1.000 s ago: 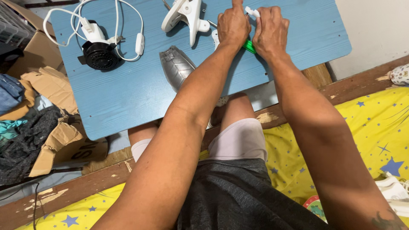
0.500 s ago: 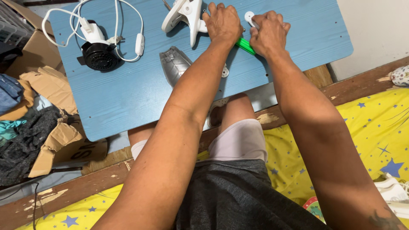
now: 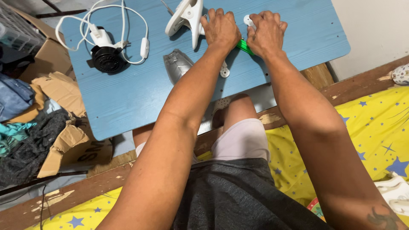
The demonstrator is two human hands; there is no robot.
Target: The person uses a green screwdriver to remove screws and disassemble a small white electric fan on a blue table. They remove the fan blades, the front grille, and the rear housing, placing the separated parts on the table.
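My left hand point(image 3: 220, 27) lies knuckles-up on the blue table point(image 3: 140, 93), fingers curled over a white plastic part whose round end point(image 3: 224, 72) pokes out beside my forearm. Most of that part is hidden. My right hand point(image 3: 265, 32) is closed around a green-handled screwdriver point(image 3: 243, 46), whose handle shows between the two hands. A small white knob point(image 3: 248, 19) sits at my right fingertips. A white clamp-shaped housing point(image 3: 187, 17) touches the left side of my left hand.
A silver-grey shell point(image 3: 177, 64) lies left of my left forearm. A black motor with a white cord and switch point(image 3: 106, 57) sits at the table's far left. Torn cardboard and clothes point(image 3: 38, 127) are piled on the left. A yellow star-patterned sheet point(image 3: 366, 127) lies on the right.
Both hands dropped from raised, fingers up, to flat on the table. My left hand slid left toward the white clamp housing. The view shifted slightly.
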